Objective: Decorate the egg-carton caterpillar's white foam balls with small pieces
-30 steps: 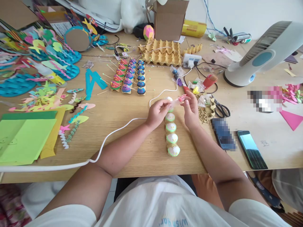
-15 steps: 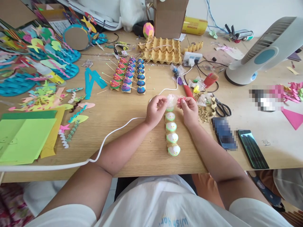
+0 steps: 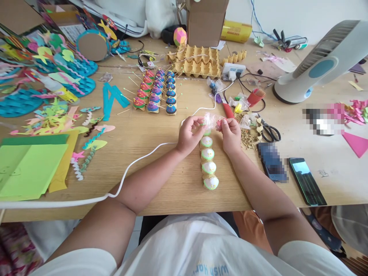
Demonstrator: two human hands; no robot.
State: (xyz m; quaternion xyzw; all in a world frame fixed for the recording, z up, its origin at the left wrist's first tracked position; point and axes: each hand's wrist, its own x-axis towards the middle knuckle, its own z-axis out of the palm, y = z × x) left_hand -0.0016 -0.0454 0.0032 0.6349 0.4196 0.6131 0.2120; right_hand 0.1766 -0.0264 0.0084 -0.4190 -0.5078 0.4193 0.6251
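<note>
Our right hand (image 3: 231, 134) had curled onto the pink lump (image 3: 219, 124), so, left hand (image 3: 189, 135) pinching opposite, we gripped the bag (image 3: 211, 120) from both sides.

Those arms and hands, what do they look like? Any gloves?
The left hand and right hand are gloveless; no watch or bracelet shows. Short white sleeves leave the forearms bare; the white T-shirt has bluish letters.

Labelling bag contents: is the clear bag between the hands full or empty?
Partly filled, apparently: the clear bag looks see-through near the left hand; pink material shows by the right hand.
</note>
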